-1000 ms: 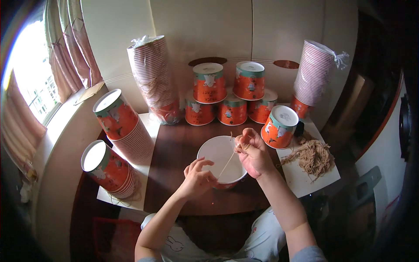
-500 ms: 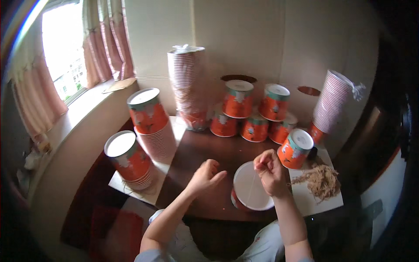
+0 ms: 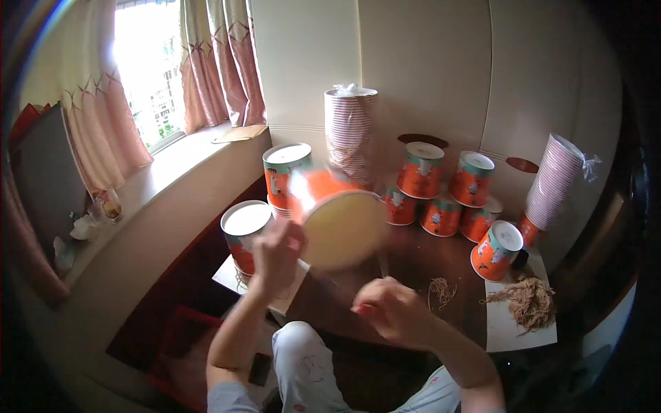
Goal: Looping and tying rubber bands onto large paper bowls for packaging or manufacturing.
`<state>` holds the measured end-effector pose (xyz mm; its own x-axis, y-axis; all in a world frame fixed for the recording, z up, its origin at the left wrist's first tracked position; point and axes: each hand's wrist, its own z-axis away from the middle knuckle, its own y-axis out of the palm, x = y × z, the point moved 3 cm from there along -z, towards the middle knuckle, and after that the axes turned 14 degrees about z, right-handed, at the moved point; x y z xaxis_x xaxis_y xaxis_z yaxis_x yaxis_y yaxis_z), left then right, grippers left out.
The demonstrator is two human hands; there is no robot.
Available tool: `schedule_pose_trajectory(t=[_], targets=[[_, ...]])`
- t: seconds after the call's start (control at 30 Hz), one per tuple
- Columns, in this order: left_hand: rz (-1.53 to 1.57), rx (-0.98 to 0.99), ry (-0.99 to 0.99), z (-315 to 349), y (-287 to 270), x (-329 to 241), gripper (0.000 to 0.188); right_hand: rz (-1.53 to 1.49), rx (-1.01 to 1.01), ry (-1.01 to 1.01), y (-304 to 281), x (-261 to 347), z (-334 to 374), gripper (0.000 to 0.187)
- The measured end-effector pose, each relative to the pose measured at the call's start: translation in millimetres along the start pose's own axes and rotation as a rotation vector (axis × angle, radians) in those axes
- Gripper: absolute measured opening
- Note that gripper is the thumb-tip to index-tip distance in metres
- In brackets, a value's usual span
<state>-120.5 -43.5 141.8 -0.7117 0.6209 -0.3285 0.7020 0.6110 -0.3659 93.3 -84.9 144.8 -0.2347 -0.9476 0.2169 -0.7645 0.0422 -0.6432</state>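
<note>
An orange paper bucket hangs tilted above the table, its pale open mouth toward me. It is blurred by motion. At the left of its rim, my left hand is closed on it. My right hand is lower and to the right, apart from the bucket, with its fingers pinched together. A thin string rises from those fingers toward the bucket's rim; where it ends is unclear. A small loose tangle of brown twine lies on the dark table beyond my right hand.
Upside-down orange buckets are stacked at the back, with one more bucket at right beside a twine bundle. Wrapped stacks of buckets stand behind. At left are more stacked buckets, and a red bin below.
The bucket has come up off the table and moved left, now in my left hand. My right hand has lowered. Small loose twine now shows on the table. The view has shifted left.
</note>
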Motion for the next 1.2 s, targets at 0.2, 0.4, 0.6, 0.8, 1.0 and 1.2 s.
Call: schedule_pose_trajectory(t=[0.2,0.4,0.6,0.8,1.0,1.2], targets=[[-0.849,-0.203,0.38,-1,-99,73,0.014,0.32,-0.008,-0.304,114,-5,-66,0.022],[-0.804,-0.127,0.346,35,-101,158,0.016,0.439,0.208,-0.332,218,-30,-88,0.039],[-0.678,-0.048,0.131,68,-92,154,0.018,0.225,0.116,0.08,220,-23,-64,0.03],[-0.661,0.08,0.076,102,-84,156,0.014,-0.022,0.452,0.067,206,-18,-52,0.032],[-0.647,0.085,-0.068,127,-70,175,0.014,0.031,0.447,-0.04,219,-39,-9,0.043],[-0.647,-0.067,-0.114,125,-84,171,0.01,0.047,0.738,-0.036,172,-48,45,0.038]])
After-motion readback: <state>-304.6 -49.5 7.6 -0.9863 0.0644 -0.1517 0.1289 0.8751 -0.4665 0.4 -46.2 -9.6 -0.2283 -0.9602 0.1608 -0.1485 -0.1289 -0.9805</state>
